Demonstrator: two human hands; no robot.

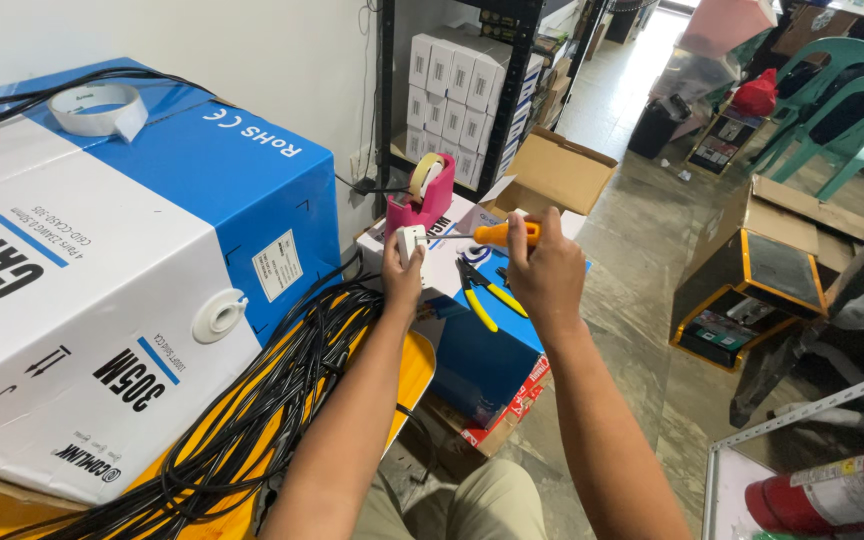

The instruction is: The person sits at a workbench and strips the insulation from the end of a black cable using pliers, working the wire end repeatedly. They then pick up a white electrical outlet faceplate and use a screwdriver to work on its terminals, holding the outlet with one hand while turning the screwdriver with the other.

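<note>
1. Left hand (401,272) pinches a small white plastic plug-like fitting (410,241), raised in front of the chest.
2. Right hand (546,268) is closed around an orange-handled screwdriver (500,234); its shaft points left, tip at the white fitting.
3. Both are held above a blue and white carton (482,355) on the floor.
4. Yellow-handled pliers (480,291) lie on top of that carton, just below the hands.
5. Pink tape dispenser (422,198) stands behind the fitting.
6. Bundle of black cables (272,400) lies on a yellow stool at left, beside a large blue and white cable box (142,250).
7. Red fire extinguisher (832,495) lies at bottom right.
</note>
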